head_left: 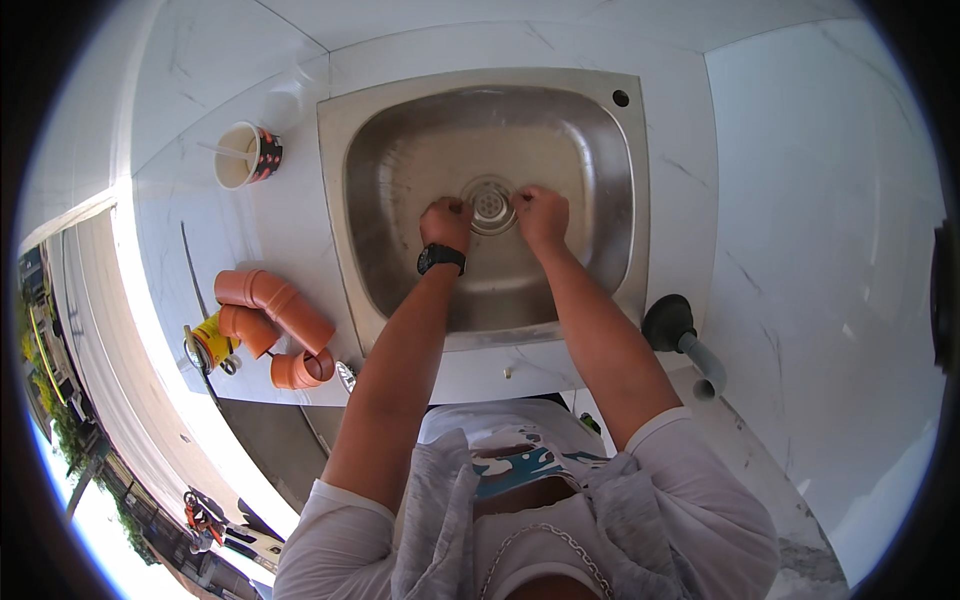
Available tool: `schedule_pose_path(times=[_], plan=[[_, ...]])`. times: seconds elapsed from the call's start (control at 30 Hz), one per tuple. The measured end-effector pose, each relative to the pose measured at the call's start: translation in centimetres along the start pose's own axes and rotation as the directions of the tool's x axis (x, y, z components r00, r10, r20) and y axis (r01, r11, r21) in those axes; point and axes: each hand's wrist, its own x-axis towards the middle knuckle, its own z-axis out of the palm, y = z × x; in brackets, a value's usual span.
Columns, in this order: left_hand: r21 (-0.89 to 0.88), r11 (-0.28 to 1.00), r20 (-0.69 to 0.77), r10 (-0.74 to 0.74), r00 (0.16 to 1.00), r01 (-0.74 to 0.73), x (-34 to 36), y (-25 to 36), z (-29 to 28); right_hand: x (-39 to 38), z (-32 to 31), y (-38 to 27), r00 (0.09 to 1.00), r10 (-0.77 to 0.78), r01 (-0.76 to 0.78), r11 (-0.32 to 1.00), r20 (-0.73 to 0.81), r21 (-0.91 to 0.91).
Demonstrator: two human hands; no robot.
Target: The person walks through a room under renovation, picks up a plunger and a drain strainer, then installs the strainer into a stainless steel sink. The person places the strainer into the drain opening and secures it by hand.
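Observation:
Both of my arms reach into a stainless steel sink (pixel 380 290) set in a white marbled counter. A round metal drain strainer (pixel 491 206) with a perforated middle sits in the sink's floor. At the strainer's left rim, my left hand (pixel 446 222) has its fingers pinched together; a black watch (pixel 441 259) is on that wrist. My right hand (pixel 543 216) pinches at the right side of the same rim. The fingertips of both hands are partly hidden, so their exact hold on the rim is hard to see.
Left of the sink stand a patterned paper cup (pixel 262 155) with a white stick in it, several orange pipe elbows (pixel 290 308) and a round yellow object (pixel 211 342). On the right lies a black rubber cup with a grey curved pipe (pixel 706 366). The sink's corner has a hole (pixel 620 98).

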Motion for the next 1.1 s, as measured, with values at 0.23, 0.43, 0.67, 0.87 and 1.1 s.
schedule_pose_path(times=[0.23,0.43,0.67,0.87,1.1], plan=[[-0.006,0.999,-0.03,-0.032,0.999,0.032,0.0,0.0,0.4,-0.1,0.0,-0.5,0.997,0.071,-0.071,0.997,0.001,-0.016],[0.038,0.999,-0.015,0.017,1.0,-0.016,0.1,0.0,0.3,-0.7,-0.5,-0.7,0.999,0.051,-0.051,0.998,-0.002,0.03],[0.054,0.999,-0.006,0.008,1.0,-0.007,0.4,0.1,0.2,-2.5,0.1,-0.1,0.989,0.121,-0.093,0.952,0.08,-0.293],[0.033,0.999,-0.011,-0.019,1.0,0.019,0.3,0.1,0.3,-2.9,4.4,2.9,0.872,0.481,-0.489,0.861,0.088,0.139],[0.003,1.0,-0.021,0.0,1.0,0.0,0.2,-0.5,0.4,-2.8,5.3,3.0,0.809,0.581,-0.563,0.728,0.083,0.392]])
